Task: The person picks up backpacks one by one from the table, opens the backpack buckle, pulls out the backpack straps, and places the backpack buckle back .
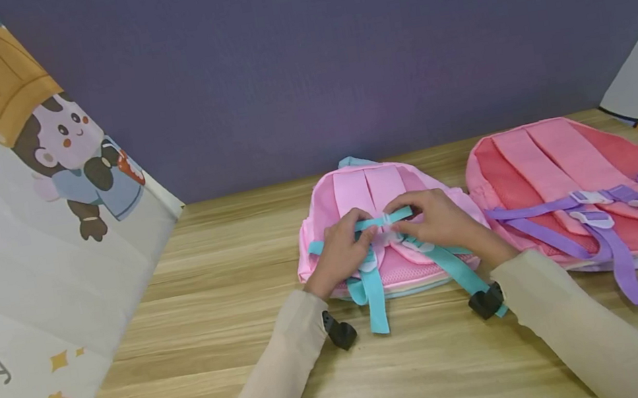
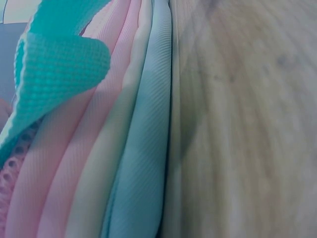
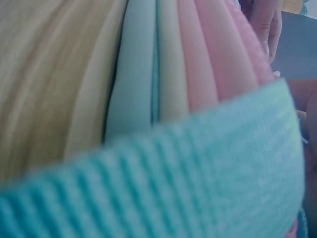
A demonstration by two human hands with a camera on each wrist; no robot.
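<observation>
A small pink backpack (image 1: 351, 189) lies with its shoulder straps facing up. Across its middle runs a thin teal chest strap (image 1: 401, 214) with a small whitish buckle (image 1: 385, 219). My left hand (image 1: 340, 249) pinches the strap left of the buckle between thumb and fingers. On the other side, my right hand (image 1: 443, 219) pinches it close to the buckle. Wider teal webbing (image 1: 375, 300) hangs over the front edge below the left hand, and another teal webbing strap (image 1: 457, 268) passes under the right wrist. Teal webbing (image 3: 198, 163) covers much of the right wrist view.
A larger coral-pink backpack (image 1: 483, 169) with purple straps (image 1: 622, 265) lies right beside the small one. Both rest on a wood-grain table (image 1: 220, 322). A dark blue panel (image 1: 335, 54) rises behind, and a printed white sheet (image 1: 6, 236) stands along the left.
</observation>
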